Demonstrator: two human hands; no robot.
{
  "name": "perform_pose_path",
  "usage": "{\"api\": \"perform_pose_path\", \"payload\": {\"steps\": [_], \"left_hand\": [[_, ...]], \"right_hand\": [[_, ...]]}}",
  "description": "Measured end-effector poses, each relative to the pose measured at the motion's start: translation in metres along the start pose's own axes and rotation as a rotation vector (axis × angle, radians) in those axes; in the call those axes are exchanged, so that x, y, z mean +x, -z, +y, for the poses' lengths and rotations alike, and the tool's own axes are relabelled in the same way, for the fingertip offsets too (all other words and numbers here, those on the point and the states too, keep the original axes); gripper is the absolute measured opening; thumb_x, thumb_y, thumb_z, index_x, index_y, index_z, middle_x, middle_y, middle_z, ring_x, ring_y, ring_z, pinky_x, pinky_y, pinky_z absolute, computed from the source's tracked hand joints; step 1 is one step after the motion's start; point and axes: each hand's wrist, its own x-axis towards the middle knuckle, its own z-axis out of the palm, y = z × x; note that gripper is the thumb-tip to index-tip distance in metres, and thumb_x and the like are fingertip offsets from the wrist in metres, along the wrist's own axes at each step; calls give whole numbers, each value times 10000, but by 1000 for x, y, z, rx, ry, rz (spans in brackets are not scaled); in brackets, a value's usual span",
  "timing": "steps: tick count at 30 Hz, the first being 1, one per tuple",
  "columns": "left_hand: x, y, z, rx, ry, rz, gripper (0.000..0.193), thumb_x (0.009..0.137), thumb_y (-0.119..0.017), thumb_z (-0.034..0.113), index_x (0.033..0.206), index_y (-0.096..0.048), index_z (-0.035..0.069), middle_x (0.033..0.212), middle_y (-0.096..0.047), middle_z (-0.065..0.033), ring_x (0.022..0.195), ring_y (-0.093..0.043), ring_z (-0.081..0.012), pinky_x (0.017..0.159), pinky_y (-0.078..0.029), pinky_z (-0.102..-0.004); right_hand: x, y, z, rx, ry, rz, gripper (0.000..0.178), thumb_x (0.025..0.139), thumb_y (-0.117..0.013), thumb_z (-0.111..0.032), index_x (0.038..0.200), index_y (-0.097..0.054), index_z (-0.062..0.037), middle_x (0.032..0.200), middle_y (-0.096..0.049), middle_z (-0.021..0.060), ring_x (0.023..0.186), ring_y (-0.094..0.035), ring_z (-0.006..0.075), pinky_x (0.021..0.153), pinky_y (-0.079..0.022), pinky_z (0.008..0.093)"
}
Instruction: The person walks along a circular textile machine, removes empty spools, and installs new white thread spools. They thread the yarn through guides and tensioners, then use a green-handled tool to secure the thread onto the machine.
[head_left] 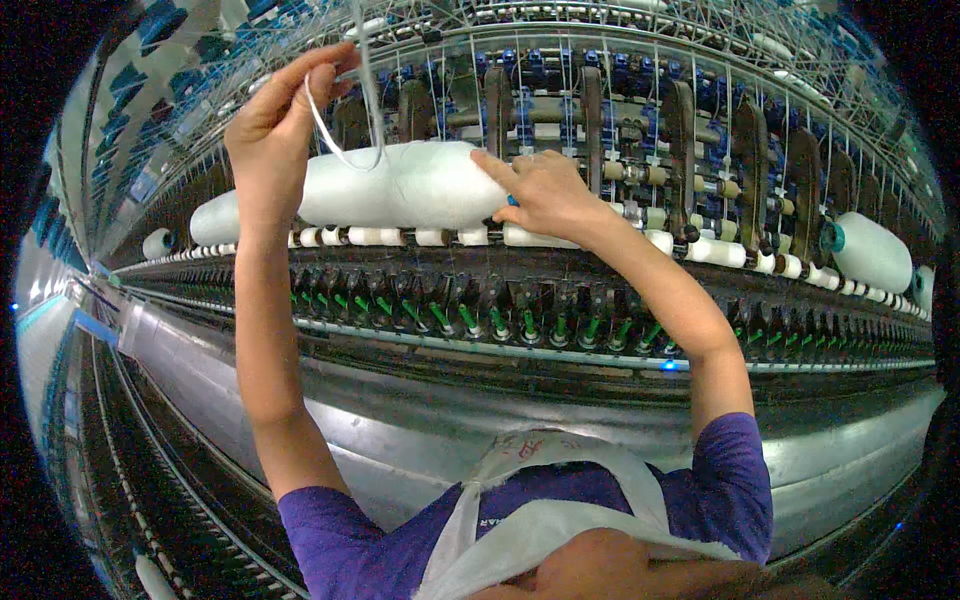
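A thick white roving bobbin [400,185] lies on its side across the machine, just above a row of white rollers. Raised above its left end, my left hand [285,110] is closed in a pinch on a loose white roving strand [345,150]. The strand hangs in a loop down to the bobbin's upper side. My right hand [545,190] grips the bobbin's right end, the index finger on its upper rim and the thumb lower down. A bit of blue core shows there, mostly covered by the fingers.
Another white bobbin [215,220] lies to the left, and a bobbin with a teal core [875,255] sits at the right. Dark upright arms [683,150] stand behind my right hand. Below runs a row of green spindles [530,325], then a metal panel [400,400].
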Motion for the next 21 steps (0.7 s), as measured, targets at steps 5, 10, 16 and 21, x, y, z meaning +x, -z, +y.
{"api": "perform_pose_path", "payload": {"steps": [5, 10, 16, 21], "left_hand": [[-6, 2, -14, 18, -69, -129, 225, 875, -574, 128, 1043, -628, -12, 991, -648, -106, 938, -617, -172, 810, -509, -275], [-1, -6, -33, -91, 33, -118, 240, 889, -559, 162, 1040, -629, -12, 991, -646, -114, 909, -619, -165, 812, -494, -274], [19, -46, -38, -16, 106, -220, 256, 895, -552, 182, 1047, -624, -11, 983, -645, -95, 906, -599, -133, 805, -482, -265], [33, -80, -40, 5, 92, -329, 217, 882, -568, 132, 1035, -632, -8, 952, -650, -62, 888, -596, -112, 778, -479, -240]], "right_hand": [[2, -2, 20, 223, -27, 198, 415, 779, -594, -356, 1078, -570, -70, 820, -592, 169, 783, -575, 337, 689, -450, 445], [40, -20, 98, 124, -366, 290, 220, 863, -471, -149, 907, -602, 22, 906, -598, 145, 887, -567, 314, 751, -471, 413], [106, -73, 161, -183, -342, -133, 257, 770, -543, -142, 970, -640, -12, 996, -622, 158, 1054, -521, 322, 845, -451, 443], [126, -80, 168, -88, -368, -418, 280, 798, -514, -149, 1040, -645, -99, 1119, -613, 108, 1032, -580, 306, 842, -411, 519]]}}
